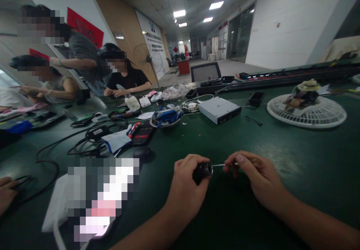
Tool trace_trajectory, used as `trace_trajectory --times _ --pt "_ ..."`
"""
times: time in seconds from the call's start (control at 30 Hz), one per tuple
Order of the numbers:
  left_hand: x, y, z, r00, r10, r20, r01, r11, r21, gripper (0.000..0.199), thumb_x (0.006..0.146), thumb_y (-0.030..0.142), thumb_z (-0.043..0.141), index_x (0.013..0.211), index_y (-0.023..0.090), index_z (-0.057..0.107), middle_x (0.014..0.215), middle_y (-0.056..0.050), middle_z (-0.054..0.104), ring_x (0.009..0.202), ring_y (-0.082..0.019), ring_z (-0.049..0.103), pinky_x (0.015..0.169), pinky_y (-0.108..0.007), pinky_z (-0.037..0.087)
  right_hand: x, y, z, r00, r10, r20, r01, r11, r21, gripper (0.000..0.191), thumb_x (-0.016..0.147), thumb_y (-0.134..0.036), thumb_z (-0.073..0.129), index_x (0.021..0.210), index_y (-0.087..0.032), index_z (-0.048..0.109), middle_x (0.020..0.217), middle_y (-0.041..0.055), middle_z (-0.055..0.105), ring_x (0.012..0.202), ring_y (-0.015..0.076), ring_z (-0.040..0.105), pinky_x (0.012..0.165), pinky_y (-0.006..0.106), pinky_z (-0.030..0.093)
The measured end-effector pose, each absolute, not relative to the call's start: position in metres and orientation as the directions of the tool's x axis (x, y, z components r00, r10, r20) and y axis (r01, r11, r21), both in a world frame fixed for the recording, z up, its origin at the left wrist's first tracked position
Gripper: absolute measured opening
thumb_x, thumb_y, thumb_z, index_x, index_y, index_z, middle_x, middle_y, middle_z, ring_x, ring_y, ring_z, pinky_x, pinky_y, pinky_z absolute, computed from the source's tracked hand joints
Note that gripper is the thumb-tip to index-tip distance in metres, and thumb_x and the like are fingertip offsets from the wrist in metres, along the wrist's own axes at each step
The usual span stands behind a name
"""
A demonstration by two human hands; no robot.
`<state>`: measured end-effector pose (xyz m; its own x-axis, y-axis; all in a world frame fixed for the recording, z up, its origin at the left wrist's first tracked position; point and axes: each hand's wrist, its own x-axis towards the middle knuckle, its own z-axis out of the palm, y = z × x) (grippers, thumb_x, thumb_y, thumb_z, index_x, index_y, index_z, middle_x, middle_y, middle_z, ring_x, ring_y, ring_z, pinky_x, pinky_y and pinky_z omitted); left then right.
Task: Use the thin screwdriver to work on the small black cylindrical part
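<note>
Left forearm (149, 223) nearest camera, cut off at bottom edge; right forearm (317, 220) runs out at lower right corner. Left hand (187, 182), just right of bottom centre, fingers wrapped around black cylinder (203, 170), round end facing right. Right hand (253, 171) beside it, thumb and fingers pinched narrow on thin tool (218, 165), metal shaft pointing left at the cylinder's end. Can't tell if tip touches rim, goes inside or stops short. Tool's handle mostly covered by fingers; cylinder's far part hidden in left palm.

Room to move: open green tabletop (315, 167) right of the hands, also above them up to grey drive box (219, 109) near centre and white fan grille (306, 111) at right. Left side tighter: dark mouse (144, 153), glove (116, 141), phone (143, 133) and black cable (52, 163) crowd mid-left. Bowl (165, 125) with blue-white cloth (167, 115) sits above mouse. Long black strip (281, 75) lies along table's far edge, upper right.

Lower left: bright item blurred into blocks, can't identify; white box (54, 205) beside it partly blocked out too. Another person's hand (7, 192) cut by left edge, near thin black cord. Co-workers (128, 75) upper left, faces pixelated. Clutter around them too small to sort.
</note>
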<state>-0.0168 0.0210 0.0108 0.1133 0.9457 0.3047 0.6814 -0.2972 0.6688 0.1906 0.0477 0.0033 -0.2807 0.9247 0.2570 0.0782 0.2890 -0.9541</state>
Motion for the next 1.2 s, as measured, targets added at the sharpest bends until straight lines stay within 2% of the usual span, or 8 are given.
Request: trace_trajectory --times 0.17,0.3,0.43,0.67,1.03,1.2 --pt "-0.0175 0.0211 0.0085 0.077 0.951 0.298 0.673 -0.270 0.688 0.038 0.081 0.011 0.069 0.113 0.031 0.064 0.113 0.001 0.067 0.107 -0.022 0.060 0.097 -0.046 0.043 0.1888 0.0471 0.0028 -0.262 0.937 0.233 0.132 0.274 -0.953 0.038 0.101 -0.048 0.048 0.091 -0.021 0.073 0.079 0.0049 0.073 0.071 0.0172 0.063 0.064 0.030 0.049" --pt "-0.0173 0.0194 0.0078 0.090 0.954 0.285 0.681 -0.268 0.682 0.038 0.081 0.010 0.069 0.112 0.031 0.063 0.112 0.003 0.067 0.107 -0.022 0.059 0.098 -0.046 0.041 0.1914 0.0464 0.0026 -0.328 0.909 0.256 0.038 0.283 -0.958 0.038 0.102 -0.047 0.046 0.090 -0.021 0.072 0.080 0.0052 0.075 0.076 0.0180 0.065 0.067 0.031 0.049" --pt "-0.0162 0.0184 0.0071 0.162 0.957 0.241 0.697 -0.284 0.659 0.039 0.084 0.010 0.065 0.116 0.032 0.062 0.116 0.002 0.066 0.110 -0.022 0.057 0.100 -0.047 0.040 0.1916 0.0473 0.0021 -0.297 0.918 0.261 -0.010 0.271 -0.963 0.037 0.101 -0.047 0.048 0.090 -0.021 0.071 0.079 0.0045 0.075 0.074 0.0174 0.064 0.065 0.030 0.049" --pt "-0.0171 0.0192 0.0036 0.182 0.959 0.216 0.711 -0.280 0.645 0.041 0.088 0.014 0.062 0.124 0.034 0.059 0.121 0.001 0.065 0.114 -0.025 0.056 0.102 -0.051 0.038 0.1885 0.0477 0.0021 -0.207 0.953 0.221 0.157 0.255 -0.954 0.041 0.100 -0.051 0.046 0.087 -0.021 0.071 0.077 0.0049 0.072 0.069 0.0175 0.061 0.062 0.031 0.048" --pt "-0.0161 0.0168 0.0075 0.148 0.948 0.281 0.719 -0.299 0.627 0.041 0.090 0.017 0.061 0.127 0.035 0.056 0.122 0.002 0.065 0.112 -0.024 0.058 0.103 -0.051 0.038 0.1913 0.0484 0.0009 -0.165 0.957 0.238 0.064 0.251 -0.966 0.045 0.101 -0.048 0.044 0.080 -0.020 0.071 0.071 0.0063 0.072 0.069 0.0191 0.064 0.060 0.032 0.049" --pt "-0.0165 0.0189 0.0037 0.156 0.955 0.251 0.714 -0.285 0.639 0.041 0.090 0.016 0.061 0.128 0.033 0.057 0.122 0.000 0.065 0.113 -0.025 0.058 0.104 -0.052 0.038 0.1925 0.0471 0.0011 -0.241 0.937 0.252 0.043 0.269 -0.962 0.041 0.101 -0.049 0.045 0.086 -0.020 0.072 0.079 0.0063 0.073 0.070 0.0183 0.064 0.059 0.031 0.049"
